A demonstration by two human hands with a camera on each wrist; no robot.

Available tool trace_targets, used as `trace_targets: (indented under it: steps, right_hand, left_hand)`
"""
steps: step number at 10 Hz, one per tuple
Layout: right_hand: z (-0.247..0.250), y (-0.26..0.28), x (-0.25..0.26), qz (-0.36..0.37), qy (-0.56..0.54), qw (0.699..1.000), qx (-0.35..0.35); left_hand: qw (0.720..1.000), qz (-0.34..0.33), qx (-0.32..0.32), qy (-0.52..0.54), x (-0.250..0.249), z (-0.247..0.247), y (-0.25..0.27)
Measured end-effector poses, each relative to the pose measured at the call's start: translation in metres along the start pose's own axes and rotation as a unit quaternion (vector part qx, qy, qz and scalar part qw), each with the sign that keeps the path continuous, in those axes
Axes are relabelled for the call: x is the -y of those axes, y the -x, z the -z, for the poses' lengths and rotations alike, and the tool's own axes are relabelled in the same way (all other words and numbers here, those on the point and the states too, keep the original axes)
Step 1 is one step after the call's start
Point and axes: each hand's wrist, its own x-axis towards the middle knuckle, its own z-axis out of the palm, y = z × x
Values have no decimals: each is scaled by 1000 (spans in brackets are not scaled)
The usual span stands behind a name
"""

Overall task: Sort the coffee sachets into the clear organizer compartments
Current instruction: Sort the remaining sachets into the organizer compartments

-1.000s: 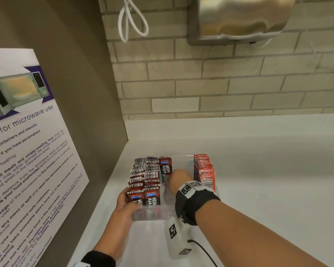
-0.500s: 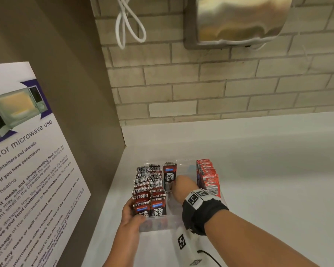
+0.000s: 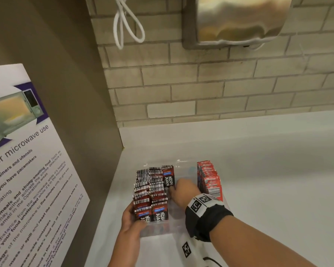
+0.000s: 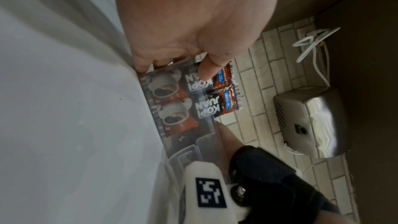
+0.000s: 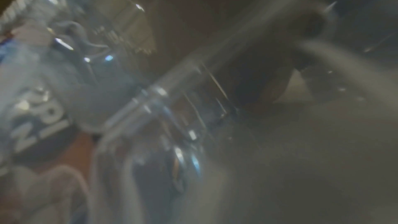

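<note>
**Item: clear organizer** (image 3: 158, 231). Stood on the white counter (image 3: 268, 189), in the corner by the brown side panel (image 3: 69, 93), at 6 o'clock in the head view.

**Contents.** Two packed rows of dark Kopi Juan sachets (image 3: 151, 191) filled the compartments at 9 o'clock of the organizer. A row of red sachets (image 3: 209, 180) filled the one at 3 o'clock. The middle compartment held a single dark sachet (image 3: 168, 177), upright at its far end.

**Left hand** (image 3: 132, 221). Gripped the organizer's near left corner, thumb curled over the wall against the front sachets, fingers on the outer side.

**Right hand** (image 3: 183, 190). Reached down into the middle compartment, just beside the single sachet. Fingertips were hidden behind the knuckles, and the right wrist view was blurred; whether they pinched the sachet or merely touched it could not be told.

**Risks, as judged.**
- The lone sachet had no neighbours to prop it; withdrawing the hand carelessly would likely tip it flat.
- The hand filled a narrow slot; lifting out could snag the tops of the adjoining dark row and pull some loose.
- A push toward 12 o'clock could slide the light organizer if the left grip slackened.

**Also present.** Steel wall dispenser (image 3: 239, 20) and looped white cable (image 3: 125, 22) at 12 o'clock; microwave-use poster (image 3: 23, 170) at 9 o'clock.
</note>
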Motion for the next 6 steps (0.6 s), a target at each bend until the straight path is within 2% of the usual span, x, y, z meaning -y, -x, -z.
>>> trace_targets:
  steps: [1, 2, 3, 4, 5, 6]
  right_hand:
    - [3, 0, 2, 11, 60, 998, 14]
    - [5, 1, 2, 24, 105, 994, 19]
    - [6, 3, 2, 43, 133, 990, 22]
    - [8, 5, 3, 41, 132, 990, 28]
    - [8, 7, 5, 45, 134, 989, 29]
    - [9, 10, 6, 47, 120, 991, 31]
  left_hand:
    - [999, 0, -18, 45, -9, -25, 2]
    - [994, -60, -1, -93, -13, -37, 11]
    - [986, -94, 26, -136, -10, -30, 14]
    - [989, -77, 12, -129, -13, -35, 16]
    - [986, -80, 43, -137, -14, -40, 21]
    - [979, -111, 41, -169, -11, -31, 23]
